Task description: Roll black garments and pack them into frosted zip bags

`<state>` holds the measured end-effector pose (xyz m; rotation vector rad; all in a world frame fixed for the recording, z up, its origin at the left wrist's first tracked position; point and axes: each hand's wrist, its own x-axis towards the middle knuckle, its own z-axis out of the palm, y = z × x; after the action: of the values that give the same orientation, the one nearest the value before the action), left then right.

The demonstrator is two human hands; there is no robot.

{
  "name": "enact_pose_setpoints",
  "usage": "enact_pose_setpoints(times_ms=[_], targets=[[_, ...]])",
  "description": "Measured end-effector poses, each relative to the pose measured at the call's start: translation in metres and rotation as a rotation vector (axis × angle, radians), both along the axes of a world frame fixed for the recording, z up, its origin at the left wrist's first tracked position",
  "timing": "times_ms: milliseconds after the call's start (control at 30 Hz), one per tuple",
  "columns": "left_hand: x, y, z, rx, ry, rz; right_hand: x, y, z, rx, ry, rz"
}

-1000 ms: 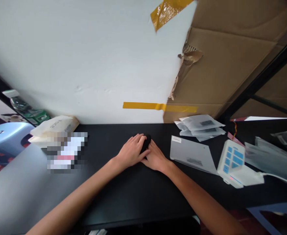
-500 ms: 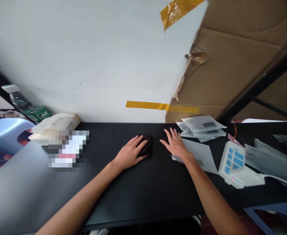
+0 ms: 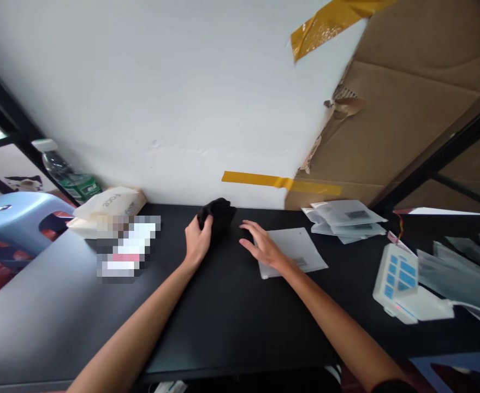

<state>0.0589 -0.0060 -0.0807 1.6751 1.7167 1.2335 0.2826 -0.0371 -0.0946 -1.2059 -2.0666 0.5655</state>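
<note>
**Head view: cloth lifted in the left, pouch drawn in by the right**

Head view shows us two changes from a second ago. Then, both our hands pressed together on a small black bundle lying flat on the bench (image 3: 231,327). Now the left hand (image 3: 197,243) has closed round that black cloth (image 3: 219,214) and raised it off the bench, just beyond its own fingertips, toward the wall. The right hand (image 3: 263,248) has left the cloth, gone out to the right and come back; it lies flat with fingers spread, resting on the near corner of a grey pouch (image 3: 292,251), which now sits much closer to the cloth than it did. We judge that cloth and pouch are being brought together.

Further right of the right hand lies a stack of pouches (image 3: 346,218), well apart, and nearer us a white keypad (image 3: 399,278). Left of the left hand are a paper packet (image 3: 108,204), a bottle (image 3: 65,174) and a blue stool (image 3: 14,218).
</note>
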Motion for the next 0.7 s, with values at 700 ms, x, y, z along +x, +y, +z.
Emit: enact_pose_setpoints(times_ms=[700], targets=[[0.053,-0.072,-0.004,0.423,0.612,-1.061,0.058,-0.012,0.01,-0.56,1.257,-0.456]])
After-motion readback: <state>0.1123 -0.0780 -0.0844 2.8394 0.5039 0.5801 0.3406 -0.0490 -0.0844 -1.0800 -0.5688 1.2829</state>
